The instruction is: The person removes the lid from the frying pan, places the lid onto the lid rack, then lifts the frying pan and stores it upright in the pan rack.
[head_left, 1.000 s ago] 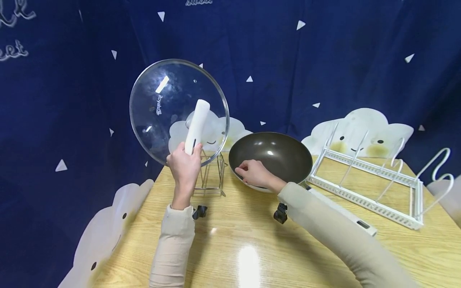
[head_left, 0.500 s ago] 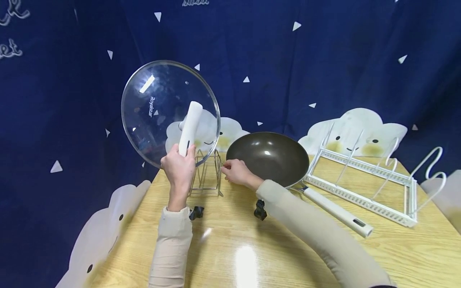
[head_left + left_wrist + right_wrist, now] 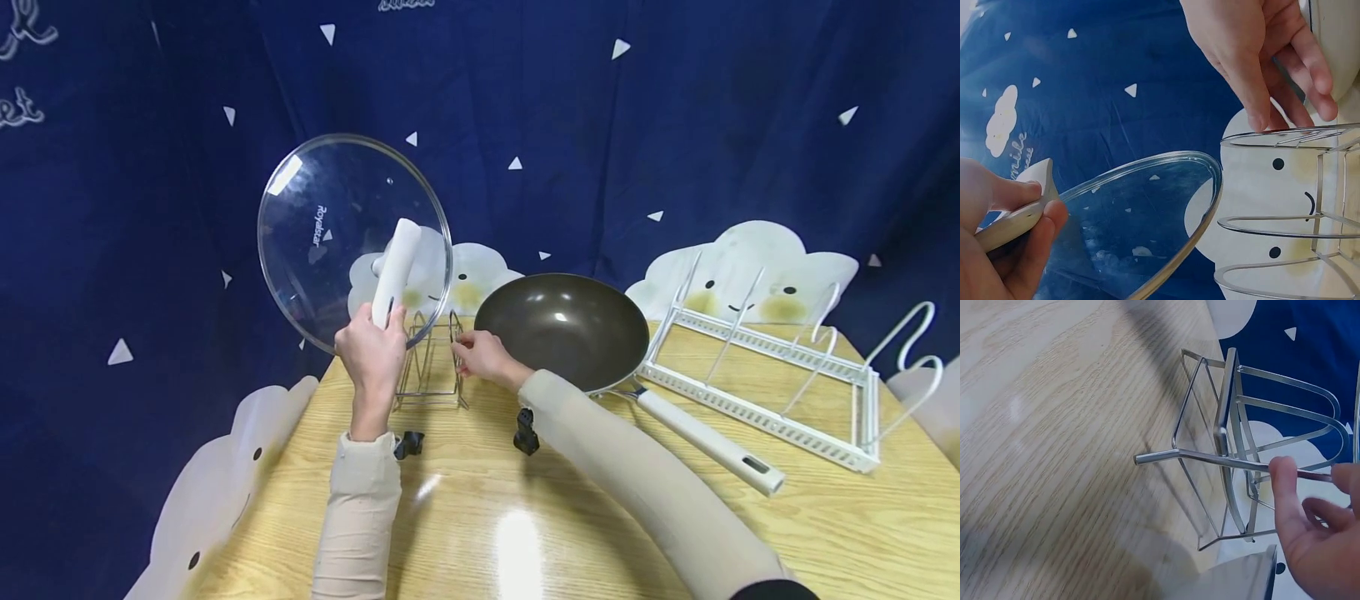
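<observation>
My left hand point(image 3: 371, 354) grips the white handle point(image 3: 395, 271) of a round glass lid point(image 3: 341, 250), raised upright above the table. The lid's lower edge overlaps a small silver wire rack point(image 3: 1226, 394) in the head view. My right hand point(image 3: 483, 357) is at the rack's right side, thumb and fingertips around its end wire. The left wrist view shows the lid's rim point(image 3: 1210, 212) close beside the rack's hoops. There, several fingers of the right hand point(image 3: 1235, 44) hang curved over the nearest hoop.
A dark wok point(image 3: 566, 329) with a white handle point(image 3: 712, 442) sits right of the wire rack. Farther right is a white rack point(image 3: 757, 417) with upright hooks. A blue curtain point(image 3: 517, 83) with cloud shapes closes off the back of the wooden table point(image 3: 450, 533).
My right hand has moved left from the wok's rim to the wire rack's end. The lid went slightly left, then came down a little, still in my left hand.
</observation>
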`<act>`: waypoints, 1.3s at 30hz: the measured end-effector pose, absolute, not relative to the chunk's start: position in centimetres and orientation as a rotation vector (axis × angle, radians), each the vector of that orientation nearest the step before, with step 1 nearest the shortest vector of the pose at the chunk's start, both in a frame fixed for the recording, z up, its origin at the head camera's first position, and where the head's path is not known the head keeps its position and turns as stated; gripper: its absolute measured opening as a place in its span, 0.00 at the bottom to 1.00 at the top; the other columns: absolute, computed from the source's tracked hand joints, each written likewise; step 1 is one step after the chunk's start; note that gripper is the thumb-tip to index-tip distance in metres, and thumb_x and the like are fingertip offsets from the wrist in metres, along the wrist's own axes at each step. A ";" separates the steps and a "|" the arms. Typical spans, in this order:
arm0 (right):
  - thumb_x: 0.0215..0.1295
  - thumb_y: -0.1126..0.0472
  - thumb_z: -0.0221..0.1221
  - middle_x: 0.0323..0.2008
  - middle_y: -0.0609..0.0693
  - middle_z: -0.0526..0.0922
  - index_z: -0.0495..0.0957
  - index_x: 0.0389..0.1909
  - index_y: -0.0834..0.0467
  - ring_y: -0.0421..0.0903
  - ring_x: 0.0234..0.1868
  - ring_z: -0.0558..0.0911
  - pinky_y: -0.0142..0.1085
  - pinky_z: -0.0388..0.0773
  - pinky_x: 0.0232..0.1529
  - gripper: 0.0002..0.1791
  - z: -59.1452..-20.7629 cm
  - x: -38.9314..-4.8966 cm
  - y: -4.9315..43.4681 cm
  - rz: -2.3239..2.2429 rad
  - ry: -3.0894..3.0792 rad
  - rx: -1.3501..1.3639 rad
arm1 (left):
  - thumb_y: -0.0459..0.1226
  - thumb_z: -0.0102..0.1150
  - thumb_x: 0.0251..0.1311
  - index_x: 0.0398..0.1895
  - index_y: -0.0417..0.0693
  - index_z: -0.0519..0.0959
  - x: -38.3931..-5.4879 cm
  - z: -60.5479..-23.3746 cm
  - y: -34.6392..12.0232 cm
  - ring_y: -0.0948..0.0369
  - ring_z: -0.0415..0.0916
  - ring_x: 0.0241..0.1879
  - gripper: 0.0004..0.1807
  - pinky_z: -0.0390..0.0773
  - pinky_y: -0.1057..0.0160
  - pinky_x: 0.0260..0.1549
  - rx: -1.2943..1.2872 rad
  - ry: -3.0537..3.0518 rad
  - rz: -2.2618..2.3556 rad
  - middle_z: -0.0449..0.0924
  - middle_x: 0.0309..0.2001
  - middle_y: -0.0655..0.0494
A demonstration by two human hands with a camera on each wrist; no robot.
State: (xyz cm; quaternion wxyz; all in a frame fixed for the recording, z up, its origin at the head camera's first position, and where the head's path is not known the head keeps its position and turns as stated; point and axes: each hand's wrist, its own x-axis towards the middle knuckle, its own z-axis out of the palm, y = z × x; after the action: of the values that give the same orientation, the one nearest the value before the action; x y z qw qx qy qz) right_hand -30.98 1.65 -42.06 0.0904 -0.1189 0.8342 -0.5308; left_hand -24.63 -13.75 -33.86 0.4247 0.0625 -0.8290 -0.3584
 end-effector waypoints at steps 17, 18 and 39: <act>0.70 0.60 0.53 0.30 0.57 0.83 0.79 0.39 0.64 0.52 0.29 0.84 0.30 0.77 0.23 0.11 -41.8 -31.2 1.3 -1.382 2.705 -0.458 | 0.43 0.69 0.50 0.24 0.37 0.78 -24.5 -34.3 -13.7 0.40 0.76 0.23 0.16 0.72 0.46 0.22 0.197 -2.223 -0.790 0.79 0.20 0.41; 0.70 0.60 0.52 0.29 0.56 0.83 0.79 0.38 0.64 0.51 0.28 0.84 0.29 0.77 0.23 0.11 -41.9 -31.3 1.3 -1.378 2.712 -0.459 | 0.43 0.69 0.50 0.24 0.37 0.78 -24.5 -34.3 -13.7 0.40 0.76 0.23 0.16 0.72 0.46 0.22 0.196 -2.231 -0.785 0.79 0.20 0.41; 0.72 0.60 0.51 0.28 0.54 0.82 0.77 0.35 0.59 0.46 0.26 0.83 0.29 0.74 0.20 0.09 -41.9 -30.8 1.8 -1.265 2.773 -0.497 | 0.43 0.67 0.52 0.30 0.36 0.81 -23.9 -34.6 -13.1 0.44 0.77 0.24 0.16 0.73 0.48 0.23 0.173 -2.377 -0.756 0.81 0.24 0.41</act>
State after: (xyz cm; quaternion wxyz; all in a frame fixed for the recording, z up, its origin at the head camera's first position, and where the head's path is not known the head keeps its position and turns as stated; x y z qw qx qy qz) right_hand -30.81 1.84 -41.88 0.0264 -0.1609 0.8976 -0.4095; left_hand -23.89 -13.11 -34.57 0.3151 0.0658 -0.9022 -0.2870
